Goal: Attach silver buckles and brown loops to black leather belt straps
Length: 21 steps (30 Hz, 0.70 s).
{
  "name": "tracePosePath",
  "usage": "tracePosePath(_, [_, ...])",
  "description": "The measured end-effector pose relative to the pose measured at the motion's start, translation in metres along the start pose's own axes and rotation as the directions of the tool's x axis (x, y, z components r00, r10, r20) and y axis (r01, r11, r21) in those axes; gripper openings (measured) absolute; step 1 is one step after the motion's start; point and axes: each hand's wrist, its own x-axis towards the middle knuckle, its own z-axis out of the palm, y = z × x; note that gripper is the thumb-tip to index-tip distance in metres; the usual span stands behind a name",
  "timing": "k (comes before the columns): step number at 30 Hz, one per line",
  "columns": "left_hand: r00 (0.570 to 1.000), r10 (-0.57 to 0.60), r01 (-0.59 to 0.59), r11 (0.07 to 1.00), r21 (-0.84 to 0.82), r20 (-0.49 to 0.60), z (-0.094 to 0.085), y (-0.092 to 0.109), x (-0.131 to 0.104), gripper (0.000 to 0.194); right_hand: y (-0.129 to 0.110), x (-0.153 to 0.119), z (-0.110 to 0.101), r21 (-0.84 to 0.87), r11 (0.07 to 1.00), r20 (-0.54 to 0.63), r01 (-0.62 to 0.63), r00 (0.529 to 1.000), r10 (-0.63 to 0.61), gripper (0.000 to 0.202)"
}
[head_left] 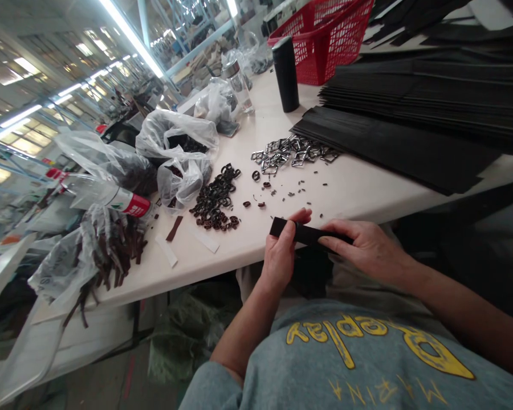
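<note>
Both hands hold one black strap in front of my body, at the table's near edge. My left hand is closed round it near its squared end, with the thumb on top. Farther along, my right hand pinches the same strap between thumb and fingers. Beyond the hands lie a pile of silver metal buckles and a heap of small dark loops. Several tiny dark bits are scattered between these and my hands.
Stacked black strips cover the table's right side. Behind stand a black cylinder and a red basket. To the left are clear plastic bags, a plastic bottle on its side and a bundle of brown strips.
</note>
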Motion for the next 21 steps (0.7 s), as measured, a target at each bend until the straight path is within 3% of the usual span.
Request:
tracePosePath(6, [0.995, -0.061, 0.052, 0.993, 0.105, 0.079, -0.003, -0.01, -0.001, 0.039, -0.004, 0.0, 0.004, 0.125, 0.992, -0.051, 0.032, 0.998, -0.026, 0.017])
tracePosePath(11, [0.986, 0.095, -0.055, 0.962, 0.268, -0.139, -0.021, 0.003, 0.01, 0.036, -0.001, 0.001, -0.003, 0.059, 0.998, -0.023, 0.002, 1.0, 0.0, 0.021])
tracePosePath(14, [0.98, 0.108, -0.06, 0.962, 0.268, -0.166, -0.023, 0.012, 0.013, 0.039, 0.0, 0.002, 0.0, 0.013, 1.0, -0.084, 0.007, 0.996, -0.005, 0.019])
tracePosePath(17, [0.989, 0.067, -0.032, 0.966, 0.257, -0.128, -0.016, 0.014, 0.011, 0.042, -0.003, 0.004, 0.009, -0.094, 0.992, -0.172, 0.082, 0.98, -0.097, 0.036])
tracePosePath(21, [0.993, 0.045, -0.024, 0.982, 0.185, -0.111, -0.007, 0.01, 0.011, 0.042, -0.001, 0.006, 0.019, -0.24, 0.948, -0.2, 0.207, 0.946, -0.257, 0.033])
